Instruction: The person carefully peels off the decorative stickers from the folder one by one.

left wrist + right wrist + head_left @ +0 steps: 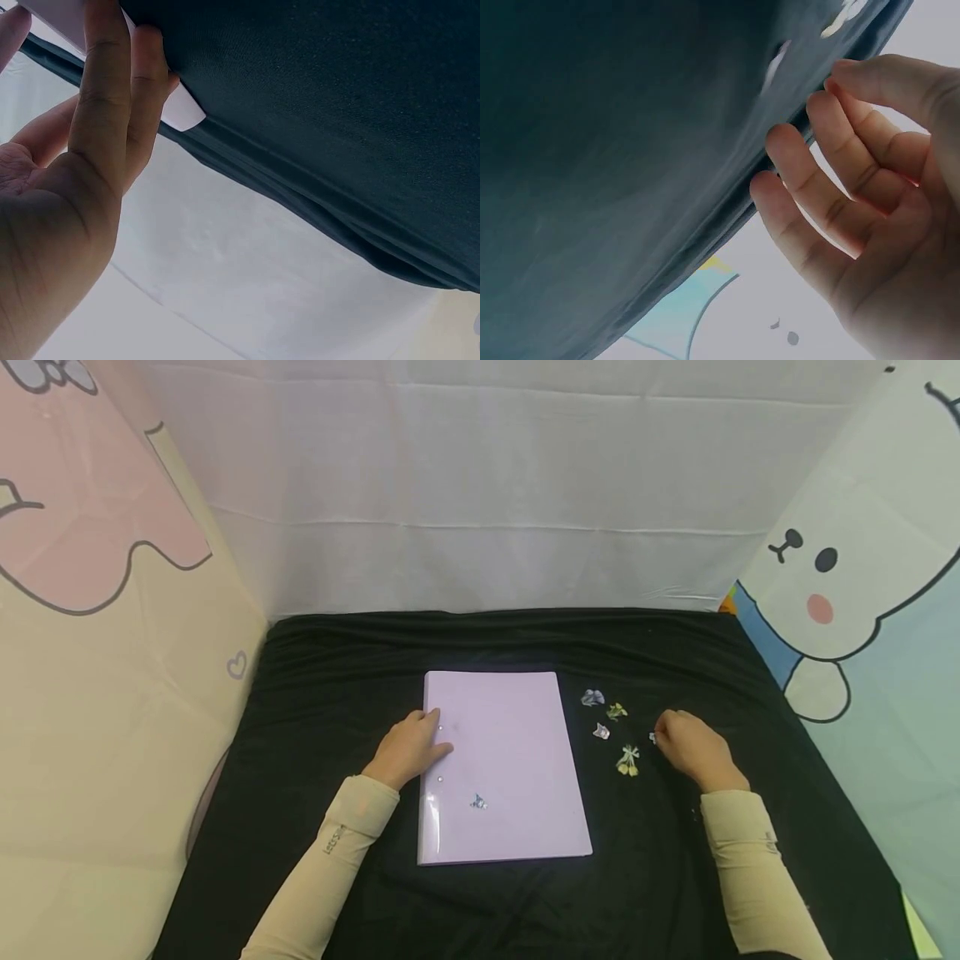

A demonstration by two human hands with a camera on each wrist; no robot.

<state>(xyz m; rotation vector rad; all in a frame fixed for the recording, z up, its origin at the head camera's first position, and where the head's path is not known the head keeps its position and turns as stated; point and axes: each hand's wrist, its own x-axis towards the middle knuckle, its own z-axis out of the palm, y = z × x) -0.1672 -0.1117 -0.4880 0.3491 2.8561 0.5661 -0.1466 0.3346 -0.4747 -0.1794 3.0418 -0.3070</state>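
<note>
A lilac folder (pixel 502 735) lies on the black cloth in the head view, with one small blue sticker (pixel 478 802) on its lower left. My left hand (pixel 405 747) rests across the folder's left edge, thumb and forefinger on the cover; the left wrist view shows this hand (pixel 90 142) with fairly straight fingers against the folder (pixel 182 110). To the folder's right, my right hand (pixel 693 745) is curled beside a small pale piece (pixel 652 737). In the right wrist view, that hand's (pixel 877 172) thumb and forefinger tips meet, with nothing visible between them.
Between folder and right hand lie a purple piece (pixel 592 697), a yellow-green piece (pixel 617 712), a pale piece (pixel 602 731) and a yellow flower piece (pixel 627 761). A white hanging sheet (pixel 480 485) stands behind the black cloth (pixel 337 652), with printed sheets at both sides.
</note>
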